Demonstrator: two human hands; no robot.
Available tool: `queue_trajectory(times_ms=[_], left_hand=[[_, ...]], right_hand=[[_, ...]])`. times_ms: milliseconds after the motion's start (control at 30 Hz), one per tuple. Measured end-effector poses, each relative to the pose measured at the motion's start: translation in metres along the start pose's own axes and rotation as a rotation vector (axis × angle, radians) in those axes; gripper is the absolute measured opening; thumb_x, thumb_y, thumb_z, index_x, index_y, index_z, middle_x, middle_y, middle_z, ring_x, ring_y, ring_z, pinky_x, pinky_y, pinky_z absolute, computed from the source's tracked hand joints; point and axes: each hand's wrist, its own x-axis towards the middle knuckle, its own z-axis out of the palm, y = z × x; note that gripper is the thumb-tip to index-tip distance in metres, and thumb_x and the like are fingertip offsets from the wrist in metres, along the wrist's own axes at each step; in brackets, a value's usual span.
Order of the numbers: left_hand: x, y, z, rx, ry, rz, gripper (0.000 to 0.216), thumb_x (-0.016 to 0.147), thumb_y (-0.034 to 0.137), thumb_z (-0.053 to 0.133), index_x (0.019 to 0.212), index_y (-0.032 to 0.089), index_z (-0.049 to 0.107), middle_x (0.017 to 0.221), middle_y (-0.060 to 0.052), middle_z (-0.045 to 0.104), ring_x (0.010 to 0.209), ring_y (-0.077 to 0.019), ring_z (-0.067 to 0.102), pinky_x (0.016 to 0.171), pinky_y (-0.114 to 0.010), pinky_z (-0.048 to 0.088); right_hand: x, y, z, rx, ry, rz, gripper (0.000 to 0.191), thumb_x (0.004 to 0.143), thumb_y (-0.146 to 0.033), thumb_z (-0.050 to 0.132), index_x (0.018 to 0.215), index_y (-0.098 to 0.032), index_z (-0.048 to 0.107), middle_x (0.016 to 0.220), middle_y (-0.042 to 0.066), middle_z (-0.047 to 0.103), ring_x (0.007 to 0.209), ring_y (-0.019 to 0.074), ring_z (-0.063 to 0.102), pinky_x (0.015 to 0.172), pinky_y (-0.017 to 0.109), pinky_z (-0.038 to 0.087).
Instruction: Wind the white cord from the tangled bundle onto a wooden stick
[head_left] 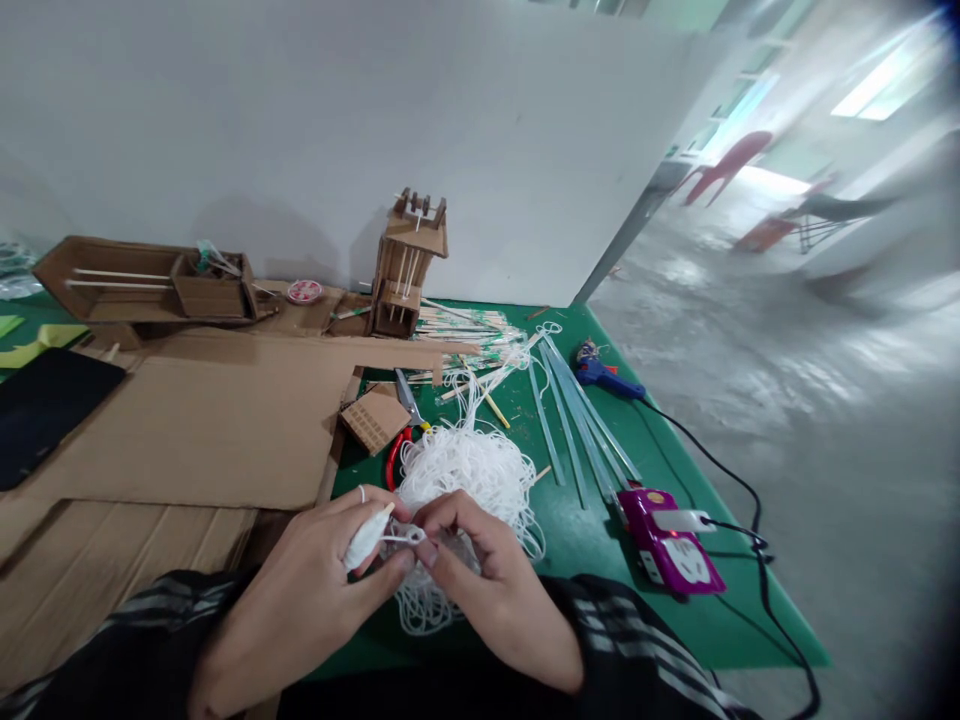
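— What have the hands got?
— My left hand (pixel 300 590) has its fingers closed round a wound bobbin (pixel 367 537); my right hand (pixel 495 580) pinches a strand (pixel 409 537) off it.
— And the rest of it?
— The tangle (pixel 465 470) lies on the table (pixel 675 610), touching both hands, with scissors (pixel 397 450) just behind.

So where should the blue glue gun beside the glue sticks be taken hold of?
Take the glue gun by its blue handle, at the end where the black cord leaves, coming from the right. It lies flat on the green table with its tip end pointing far-left, so that grip likely stays clear of the tip.
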Motion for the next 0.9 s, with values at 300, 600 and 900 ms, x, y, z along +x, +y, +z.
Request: queue_trajectory(times_ms=[300,600,900], left_hand=[[0.001,0.0,0.0,0.029,-0.052,-0.026,0.014,0.09,0.028,0.051,0.086,0.021,0.062,0.079,0.002,0.065,0.069,-0.0143,0.058,0.063,-0.024,0.041],[0.001,0.001,0.0,0.132,-0.093,-0.011,0.008,0.088,0.021,0.049,0.081,0.021,0.054,0.07,0.006,0.052,0.061,-0.0126,0.047,0.059,-0.025,0.034],[-0.001,0.004,-0.003,0.076,-0.142,0.026,0.019,0.087,0.017,0.048,0.07,0.021,0.04,0.072,0.006,0.047,0.064,-0.0124,0.044,0.06,-0.025,0.032]], right_hand=[[0.003,-0.003,0.001,-0.027,-0.004,0.061,0.009,0.086,-0.026,0.06,0.082,-0.018,0.06,0.083,0.003,0.063,0.078,0.0156,0.055,0.072,0.028,0.042],[0.009,0.003,-0.005,-0.021,0.066,0.041,0.01,0.085,-0.021,0.059,0.077,-0.018,0.062,0.079,0.002,0.06,0.072,0.0148,0.049,0.067,0.028,0.038],[0.01,-0.004,-0.003,0.192,0.007,0.086,0.02,0.096,-0.035,0.048,0.083,-0.019,0.049,0.075,0.002,0.06,0.068,0.0132,0.051,0.064,0.026,0.039]])
